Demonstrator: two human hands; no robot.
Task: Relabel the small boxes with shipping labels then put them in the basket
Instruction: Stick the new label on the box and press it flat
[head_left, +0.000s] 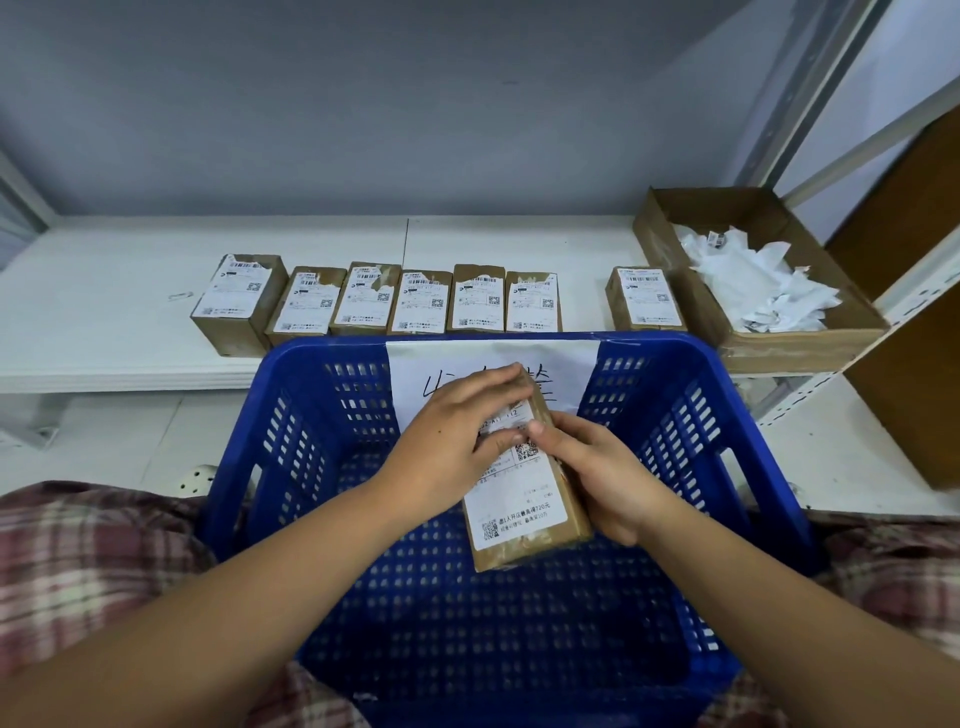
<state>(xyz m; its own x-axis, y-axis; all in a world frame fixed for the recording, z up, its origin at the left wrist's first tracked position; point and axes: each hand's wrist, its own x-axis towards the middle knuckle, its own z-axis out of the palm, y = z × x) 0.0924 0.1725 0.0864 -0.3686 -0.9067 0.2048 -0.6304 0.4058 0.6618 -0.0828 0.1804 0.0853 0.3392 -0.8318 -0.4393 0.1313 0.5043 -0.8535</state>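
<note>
Over the blue plastic basket (675, 415) I hold a small brown box (535, 525) with a white shipping label (519, 499) on its top face. My right hand (608, 473) grips the box along its right side, thumb on the label. My left hand (457, 431) lies flat over the upper part of the label, fingers straight and pressing on it. Several more small labelled boxes (423, 302) stand in a row on the white shelf behind the basket, and one more box (644, 299) stands apart at the right.
A shallow cardboard tray (691, 249) with torn white label scraps sits at the right of the shelf (104, 291). A paper sign with handwriting (415, 374) hangs on the basket's far wall. Metal shelf posts rise at right. Plaid-clad knees flank the basket.
</note>
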